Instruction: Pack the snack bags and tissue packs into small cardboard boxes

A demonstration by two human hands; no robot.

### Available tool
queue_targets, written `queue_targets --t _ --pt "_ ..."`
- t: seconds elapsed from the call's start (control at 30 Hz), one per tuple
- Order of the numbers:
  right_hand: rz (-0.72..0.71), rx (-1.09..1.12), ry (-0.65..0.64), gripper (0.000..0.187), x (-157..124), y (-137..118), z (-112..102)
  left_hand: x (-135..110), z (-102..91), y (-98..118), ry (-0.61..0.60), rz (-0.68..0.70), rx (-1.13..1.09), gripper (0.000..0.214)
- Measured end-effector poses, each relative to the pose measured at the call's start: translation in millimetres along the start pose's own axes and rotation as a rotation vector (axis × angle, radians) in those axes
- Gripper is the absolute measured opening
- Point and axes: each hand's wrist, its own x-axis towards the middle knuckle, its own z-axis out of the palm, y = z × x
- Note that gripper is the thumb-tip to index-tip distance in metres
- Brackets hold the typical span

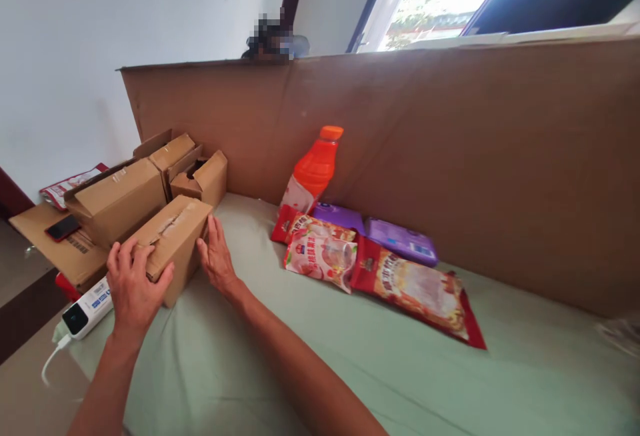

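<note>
Left hand (137, 283): open, fingers spread over the near end of a closed box (183, 229). Right hand (219, 256): open, flat beside its right side. Box: on green cloth (260, 356), next to other boxes (125, 186). Step, apparently: positioning it. Next move likely calls for even two-sided pressure.

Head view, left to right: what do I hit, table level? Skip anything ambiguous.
Dark phone → left hand → cardboard box between the hands → right hand → orange bottle → rightmost red snack bag.
</note>
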Motion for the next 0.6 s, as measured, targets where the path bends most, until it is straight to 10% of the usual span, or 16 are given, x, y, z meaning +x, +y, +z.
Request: queue_targets --t 0.23,0.6 --pt "0.016 -0.026 -0.165 0.071 -2.2 14.3 36.3 27.0 28.6 -16.8 -0.019 -0.099 -0.042 0.03" --pt "-0.121 -0.207 -0.331 0.067 -11.5 -7.6 27.2 40.7 30.4 -46.0 -0.047 -0.117 -0.061 0.03"
